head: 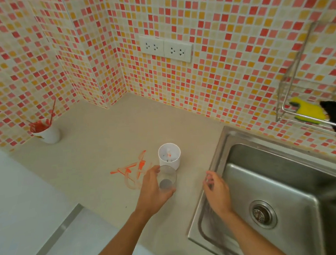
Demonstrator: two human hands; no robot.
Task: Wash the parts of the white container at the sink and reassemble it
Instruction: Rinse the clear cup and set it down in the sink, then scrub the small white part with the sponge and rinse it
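Observation:
The white container (169,156) stands upright on the beige counter (108,152), open at the top, with a white post and orange smears inside. Just in front of it my left hand (154,190) is closed around a clear round lid or cup (167,180) with a grey disc at its centre, tilted toward me. My right hand (215,192) hovers with fingers apart over the left rim of the steel sink (290,208), holding nothing.
Orange smears (134,170) mark the counter left of the container. A white paper cup (45,131) stained red stands by the left wall. A wire rack (310,104) on the right wall holds a yellow sponge (306,112) and something black. Wall sockets (166,48) sit above.

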